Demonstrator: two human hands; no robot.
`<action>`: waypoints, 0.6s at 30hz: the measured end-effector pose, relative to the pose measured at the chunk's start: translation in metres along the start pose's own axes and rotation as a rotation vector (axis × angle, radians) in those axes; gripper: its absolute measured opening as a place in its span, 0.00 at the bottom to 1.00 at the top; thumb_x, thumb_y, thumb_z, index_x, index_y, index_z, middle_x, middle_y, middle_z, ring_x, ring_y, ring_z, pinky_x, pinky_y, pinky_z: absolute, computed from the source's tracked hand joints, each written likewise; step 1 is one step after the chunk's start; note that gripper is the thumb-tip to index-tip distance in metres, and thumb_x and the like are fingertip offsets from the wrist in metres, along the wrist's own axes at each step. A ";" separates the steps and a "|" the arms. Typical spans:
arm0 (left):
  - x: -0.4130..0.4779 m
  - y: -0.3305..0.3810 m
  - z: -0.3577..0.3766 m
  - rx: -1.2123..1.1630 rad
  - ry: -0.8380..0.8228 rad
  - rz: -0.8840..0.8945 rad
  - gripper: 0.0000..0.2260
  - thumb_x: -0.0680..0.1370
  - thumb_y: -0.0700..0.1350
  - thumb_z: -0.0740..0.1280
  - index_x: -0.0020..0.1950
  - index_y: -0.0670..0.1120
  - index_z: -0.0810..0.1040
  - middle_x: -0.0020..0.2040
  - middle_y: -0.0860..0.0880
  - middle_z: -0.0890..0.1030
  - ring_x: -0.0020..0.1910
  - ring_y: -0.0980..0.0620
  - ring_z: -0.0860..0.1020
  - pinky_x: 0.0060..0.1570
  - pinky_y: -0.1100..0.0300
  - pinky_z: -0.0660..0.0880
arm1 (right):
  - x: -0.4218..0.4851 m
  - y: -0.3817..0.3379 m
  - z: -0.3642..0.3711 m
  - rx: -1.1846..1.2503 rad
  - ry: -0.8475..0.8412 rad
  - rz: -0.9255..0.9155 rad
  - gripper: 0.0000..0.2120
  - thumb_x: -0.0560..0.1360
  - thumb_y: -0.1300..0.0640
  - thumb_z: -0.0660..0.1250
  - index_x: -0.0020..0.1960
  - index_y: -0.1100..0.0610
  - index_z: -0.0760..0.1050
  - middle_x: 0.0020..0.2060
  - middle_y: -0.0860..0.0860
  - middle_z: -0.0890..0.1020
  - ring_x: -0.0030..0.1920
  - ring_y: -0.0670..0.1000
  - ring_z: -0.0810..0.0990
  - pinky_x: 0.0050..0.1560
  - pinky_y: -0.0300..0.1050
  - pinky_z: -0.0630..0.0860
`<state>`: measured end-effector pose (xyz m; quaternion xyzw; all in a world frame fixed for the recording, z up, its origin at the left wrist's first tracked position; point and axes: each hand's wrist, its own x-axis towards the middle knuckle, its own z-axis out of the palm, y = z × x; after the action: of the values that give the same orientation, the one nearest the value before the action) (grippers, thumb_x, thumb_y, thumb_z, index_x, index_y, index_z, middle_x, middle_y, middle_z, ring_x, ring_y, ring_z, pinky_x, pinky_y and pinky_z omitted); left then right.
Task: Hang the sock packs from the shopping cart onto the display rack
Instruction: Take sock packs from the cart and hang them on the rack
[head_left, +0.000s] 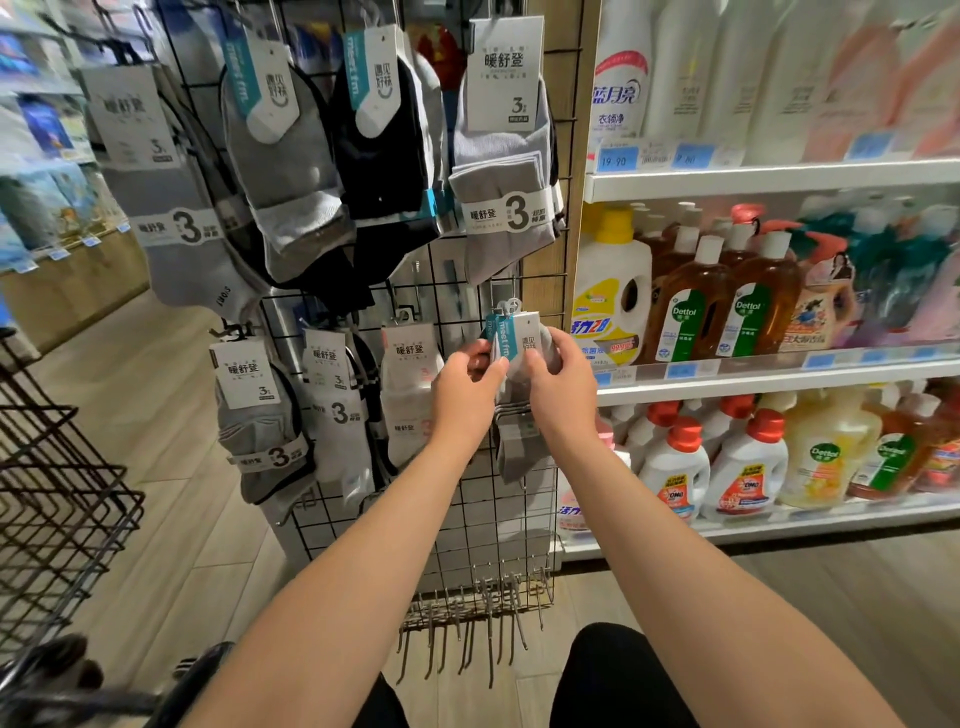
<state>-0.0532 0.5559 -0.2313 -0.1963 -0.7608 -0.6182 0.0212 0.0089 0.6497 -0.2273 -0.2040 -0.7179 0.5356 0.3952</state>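
Both my hands hold a grey sock pack with a teal and white card label up against the black wire display rack. My left hand pinches the label's left side. My right hand grips the pack's top right. The pack's plastic hanger sits at a metal hook on the rack's lower right; whether it is on the hook I cannot tell. Several other sock packs hang on the rack above and to the left. The black wire shopping cart stands at the far left, its inside out of view.
Shelves of detergent bottles stand right of the rack behind a wooden post. Several bare metal hooks jut out along the rack's bottom. The floor is wood plank, and another shelf runs along the far left.
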 end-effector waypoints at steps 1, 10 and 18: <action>0.002 0.001 0.000 0.012 0.016 -0.013 0.15 0.80 0.49 0.70 0.65 0.46 0.78 0.52 0.53 0.82 0.51 0.55 0.80 0.48 0.61 0.77 | 0.003 -0.001 0.001 -0.017 -0.016 0.000 0.10 0.81 0.58 0.65 0.58 0.44 0.73 0.45 0.34 0.77 0.47 0.34 0.77 0.47 0.31 0.76; 0.006 -0.010 0.004 0.086 0.075 0.017 0.08 0.80 0.47 0.69 0.59 0.53 0.78 0.53 0.52 0.83 0.52 0.50 0.82 0.49 0.54 0.80 | 0.011 0.015 0.014 -0.200 0.030 0.061 0.21 0.81 0.53 0.65 0.74 0.49 0.70 0.65 0.50 0.72 0.65 0.50 0.71 0.65 0.47 0.71; -0.002 -0.020 0.007 0.132 -0.104 -0.015 0.25 0.83 0.47 0.65 0.80 0.48 0.65 0.73 0.49 0.73 0.73 0.49 0.71 0.66 0.65 0.65 | -0.008 0.037 0.022 -0.034 -0.030 0.039 0.24 0.81 0.63 0.59 0.72 0.44 0.70 0.60 0.43 0.80 0.59 0.44 0.78 0.62 0.47 0.76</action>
<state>-0.0562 0.5584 -0.2519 -0.2204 -0.8016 -0.5557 -0.0100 -0.0087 0.6432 -0.2665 -0.2164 -0.7286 0.5340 0.3704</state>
